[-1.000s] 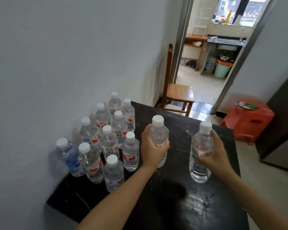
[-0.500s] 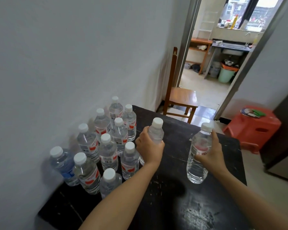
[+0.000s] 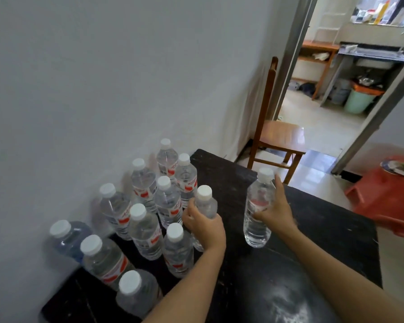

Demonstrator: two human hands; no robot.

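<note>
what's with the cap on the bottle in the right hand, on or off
On. A white cap tops the right bottle, gripped by the right hand; the left hand grips the left bottle.

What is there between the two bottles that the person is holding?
Only bare black tabletop, as the head view shows: nothing stands between the left-hand bottle and the right-hand bottle.

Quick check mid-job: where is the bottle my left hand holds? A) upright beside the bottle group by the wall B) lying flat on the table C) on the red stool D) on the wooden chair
A: the left hand grips its bottle upright, right next to the bottle group on the black table.
</note>
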